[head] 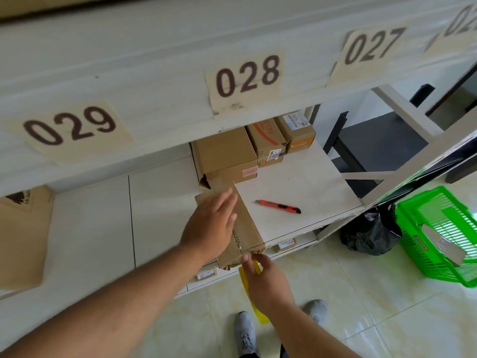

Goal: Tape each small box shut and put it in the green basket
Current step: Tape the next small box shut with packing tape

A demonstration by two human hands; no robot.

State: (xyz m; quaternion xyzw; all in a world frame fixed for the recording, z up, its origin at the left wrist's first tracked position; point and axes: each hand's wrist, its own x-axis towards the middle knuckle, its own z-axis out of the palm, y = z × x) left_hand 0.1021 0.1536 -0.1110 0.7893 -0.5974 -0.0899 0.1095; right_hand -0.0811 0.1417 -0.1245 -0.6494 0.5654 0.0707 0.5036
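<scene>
Tiled floor under a white shelf rack, numbered tags 029, 028, 027 on the upper edge. Nearest, right hand [268, 282] pinches the near end of the small box [245, 228] at its seam, a yellow tool partly hidden under it, likely the tape dispenser; left hand [210, 226] lies spread flat on the box top, pressing the flaps down at the shelf [296, 182] front edge. Best to keep the flaps tight together and run tape straight along the seam; beyond lie a red cutter [280, 206] and stacked boxes [254, 148], green basket [438, 236] on the floor to the right.
</scene>
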